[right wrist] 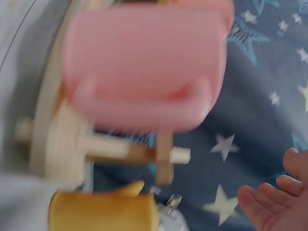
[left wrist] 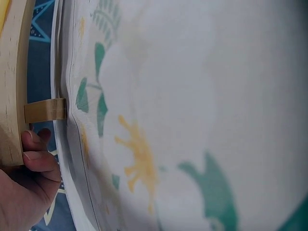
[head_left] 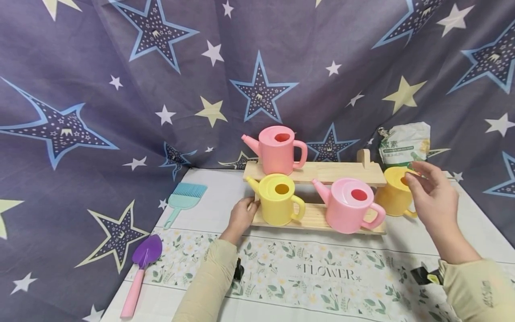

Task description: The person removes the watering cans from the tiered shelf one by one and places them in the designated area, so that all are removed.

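A two-tier wooden shelf (head_left: 346, 173) stands on the table. One pink watering can (head_left: 277, 150) sits on its top board. A yellow can (head_left: 277, 199) and a second pink can (head_left: 350, 210) sit on the lower board. My left hand (head_left: 246, 210) grips the left end of the lower board; in the left wrist view my left hand (left wrist: 36, 156) has its fingers curled against the wood (left wrist: 9, 86). My right hand (head_left: 418, 179) hovers open and holds nothing, just right of a darker yellow can (head_left: 394, 197) standing on the table beside the shelf. The right wrist view is blurred and shows the pink can (right wrist: 144, 67) and my open right hand (right wrist: 269, 197).
A blue brush (head_left: 185, 199) and a purple shovel with a pink handle (head_left: 145, 259) lie at the table's left. A white and green bag (head_left: 404, 143) stands behind the shelf's right end. A floral tablecloth (head_left: 322, 273) covers the table, with a star-print cloth (head_left: 120, 89) behind.
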`<state>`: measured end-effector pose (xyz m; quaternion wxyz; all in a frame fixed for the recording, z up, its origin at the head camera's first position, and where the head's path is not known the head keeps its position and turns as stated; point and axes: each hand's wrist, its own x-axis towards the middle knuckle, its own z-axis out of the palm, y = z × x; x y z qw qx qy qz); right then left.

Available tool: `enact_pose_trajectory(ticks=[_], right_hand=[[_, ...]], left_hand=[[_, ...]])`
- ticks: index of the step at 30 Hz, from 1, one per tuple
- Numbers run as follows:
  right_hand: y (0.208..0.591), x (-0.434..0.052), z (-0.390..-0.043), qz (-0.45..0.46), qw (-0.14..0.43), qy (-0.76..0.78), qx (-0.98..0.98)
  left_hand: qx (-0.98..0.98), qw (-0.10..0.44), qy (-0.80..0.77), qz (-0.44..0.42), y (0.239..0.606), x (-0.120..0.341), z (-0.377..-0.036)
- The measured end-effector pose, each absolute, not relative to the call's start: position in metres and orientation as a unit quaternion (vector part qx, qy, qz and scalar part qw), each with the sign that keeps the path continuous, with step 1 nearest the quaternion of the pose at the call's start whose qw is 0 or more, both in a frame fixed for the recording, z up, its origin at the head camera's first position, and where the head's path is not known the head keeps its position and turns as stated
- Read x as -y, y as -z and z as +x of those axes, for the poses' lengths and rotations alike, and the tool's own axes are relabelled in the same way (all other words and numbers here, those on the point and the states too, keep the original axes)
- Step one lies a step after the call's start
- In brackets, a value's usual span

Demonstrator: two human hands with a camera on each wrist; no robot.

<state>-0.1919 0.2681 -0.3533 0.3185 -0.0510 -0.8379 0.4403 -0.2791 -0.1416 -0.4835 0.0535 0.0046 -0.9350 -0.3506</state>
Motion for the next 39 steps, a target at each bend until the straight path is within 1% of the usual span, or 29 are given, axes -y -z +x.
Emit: enact_pose_trajectory(ticks=[5, 10, 17, 26, 29, 34, 39], right_hand=[[0.341, -0.245, -0.195, 0.017, 0.326, -0.460, 0.826], [0.331, -0.222, -0.201, 0.072, 0.316, -0.463, 0.825], [0.324, -0.196, -0.214, 0.108, 0.263, -0.481, 0.829], [0.326, -0.166, -0.235, 0.154, 0.222, -0.480, 0.835], [0.326, -0.157, -0.242, 0.169, 0.193, -0.476, 0.841], [0.327, -0.143, -0.254, 0.157, 0.139, -0.455, 0.865], [0.328, -0.130, -0.268, 0.144, 0.106, -0.432, 0.884]], left_hand=[[0.937, 0.053, 0.345, 0.006, 0.484, 0.142, -0.280], [0.937, 0.054, 0.346, 0.005, 0.484, 0.142, -0.280], [0.934, 0.051, 0.354, 0.008, 0.482, 0.142, -0.280], [0.934, 0.059, 0.352, 0.001, 0.482, 0.142, -0.279], [0.933, 0.060, 0.355, 0.000, 0.482, 0.142, -0.278], [0.933, 0.057, 0.355, -0.002, 0.482, 0.142, -0.278], [0.933, 0.060, 0.355, -0.003, 0.482, 0.143, -0.279]])
